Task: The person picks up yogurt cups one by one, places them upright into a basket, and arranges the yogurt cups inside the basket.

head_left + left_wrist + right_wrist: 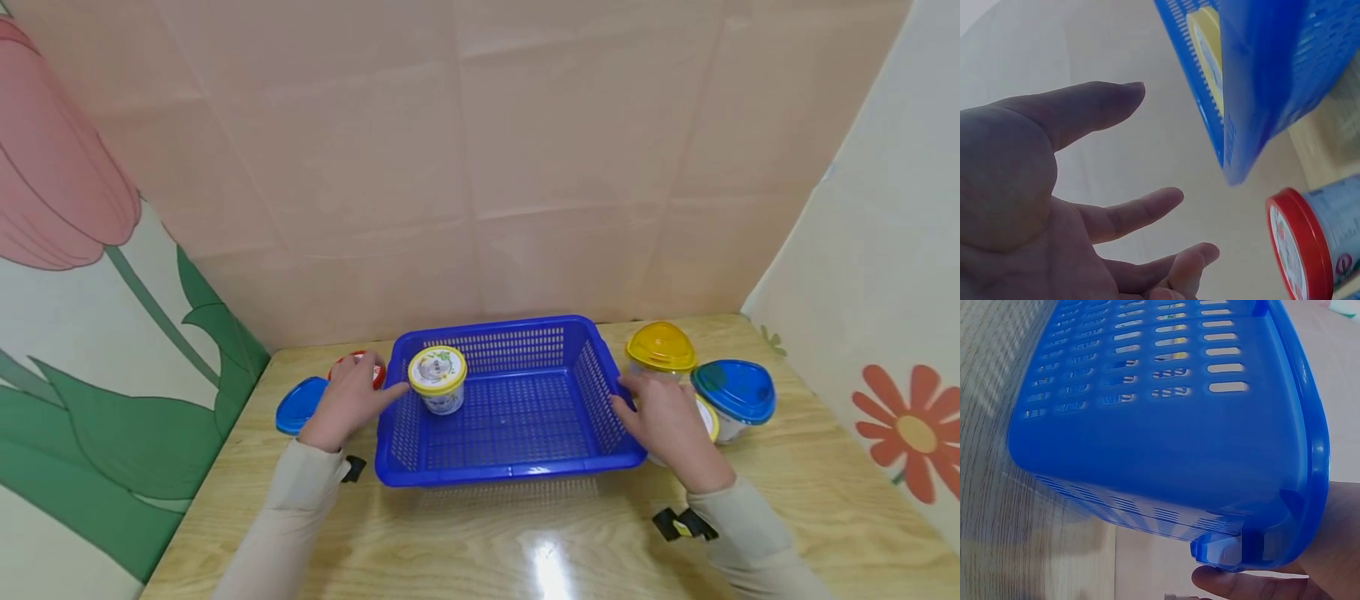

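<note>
While the left hand (pixel 348 398) spreads its fingers wide near the red-lidded tub (pixel 1314 240), best steady the perforated blue basket (pixel 510 473) beside the right hand's (pixel 671 423) fingers — whether they grip, I can't tell.

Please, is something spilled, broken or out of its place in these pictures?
Nothing stands out. The yellow-lidded tub in the blue basket stands upright and looks closed. I see no spill on the table and no damage to the basket. The right hand partly hides another tub, so I cannot fully check that one.
</note>
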A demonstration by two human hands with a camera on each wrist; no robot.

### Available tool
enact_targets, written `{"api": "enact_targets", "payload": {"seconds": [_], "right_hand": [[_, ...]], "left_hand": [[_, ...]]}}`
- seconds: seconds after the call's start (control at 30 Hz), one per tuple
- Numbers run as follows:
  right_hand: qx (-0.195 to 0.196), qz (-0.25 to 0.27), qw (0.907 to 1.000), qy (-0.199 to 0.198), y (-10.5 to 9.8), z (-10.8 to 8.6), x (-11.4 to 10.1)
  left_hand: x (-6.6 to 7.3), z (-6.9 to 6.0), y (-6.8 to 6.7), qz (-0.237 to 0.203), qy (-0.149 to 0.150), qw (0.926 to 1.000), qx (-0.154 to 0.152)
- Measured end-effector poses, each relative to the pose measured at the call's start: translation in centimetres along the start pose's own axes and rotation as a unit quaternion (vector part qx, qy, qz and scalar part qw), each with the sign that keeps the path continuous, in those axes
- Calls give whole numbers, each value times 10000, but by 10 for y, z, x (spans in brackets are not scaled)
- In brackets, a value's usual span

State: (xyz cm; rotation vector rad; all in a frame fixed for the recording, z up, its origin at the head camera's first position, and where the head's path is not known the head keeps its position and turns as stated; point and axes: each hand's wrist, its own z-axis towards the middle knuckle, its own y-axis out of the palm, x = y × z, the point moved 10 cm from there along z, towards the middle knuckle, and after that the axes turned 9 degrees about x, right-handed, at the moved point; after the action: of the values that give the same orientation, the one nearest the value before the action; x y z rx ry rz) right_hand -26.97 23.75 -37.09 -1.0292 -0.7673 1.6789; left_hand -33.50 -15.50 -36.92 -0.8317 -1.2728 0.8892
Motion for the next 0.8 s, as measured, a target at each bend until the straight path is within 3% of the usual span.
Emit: {"api": "enact_targets", "payload": {"seconds": [0.3,0.63,0.8], "right_hand": [[135,-49,9999,-44,-2,0,0],[225,-37,9997,-105,-3,0,1],[319,-27,9993,-188,-2,-1,2]], "left_hand": [[-22,-16,-13,105,-296,9994,174],[-38,-24,-31,219,-141,9970,723],[-49,-24,-37,96,-220,9959,869]]}}
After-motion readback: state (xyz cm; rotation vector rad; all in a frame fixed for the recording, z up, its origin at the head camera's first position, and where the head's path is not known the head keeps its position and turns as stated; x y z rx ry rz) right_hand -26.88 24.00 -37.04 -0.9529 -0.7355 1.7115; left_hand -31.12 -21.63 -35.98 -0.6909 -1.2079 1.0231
